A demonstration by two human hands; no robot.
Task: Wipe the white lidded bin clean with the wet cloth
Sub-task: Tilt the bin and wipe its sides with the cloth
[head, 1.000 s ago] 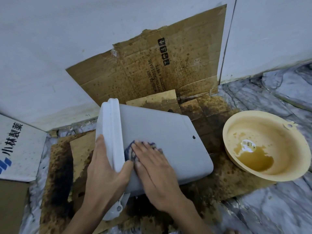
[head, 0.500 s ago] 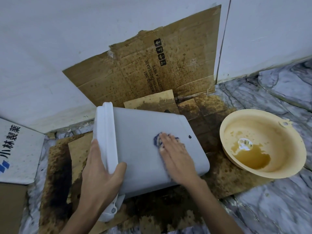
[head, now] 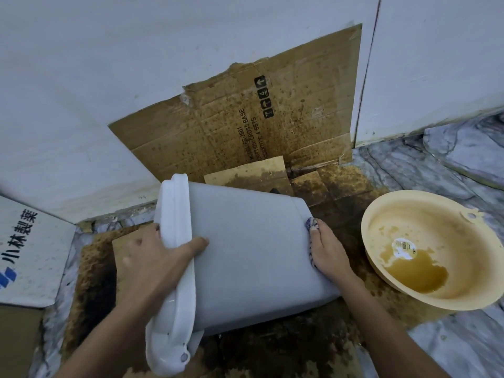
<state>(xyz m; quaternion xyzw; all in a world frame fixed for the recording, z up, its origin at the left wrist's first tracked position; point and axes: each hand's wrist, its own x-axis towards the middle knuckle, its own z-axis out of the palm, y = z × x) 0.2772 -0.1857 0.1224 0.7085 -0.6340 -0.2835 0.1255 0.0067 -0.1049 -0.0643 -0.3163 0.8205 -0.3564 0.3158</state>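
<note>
White lidded bin (head: pixel 245 257) on its side, left hand (head: pixel 155 266) clamping its lid rim, right hand (head: pixel 327 255) pressing wet cloth (head: pixel 311 224), cardboard (head: pixel 259 126) apparently reading "CROSS BASE"

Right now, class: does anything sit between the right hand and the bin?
Only the cloth. The right hand presses it against the bin's bottom edge; the left hand grips the lid end directly.

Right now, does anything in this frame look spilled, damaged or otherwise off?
Yes. The cardboard under the white bin is soaked with dark brown stains, and the sheet against the wall is spattered and torn. The yellow basin holds murky brown liquid. The bin itself lies on its side.
</note>
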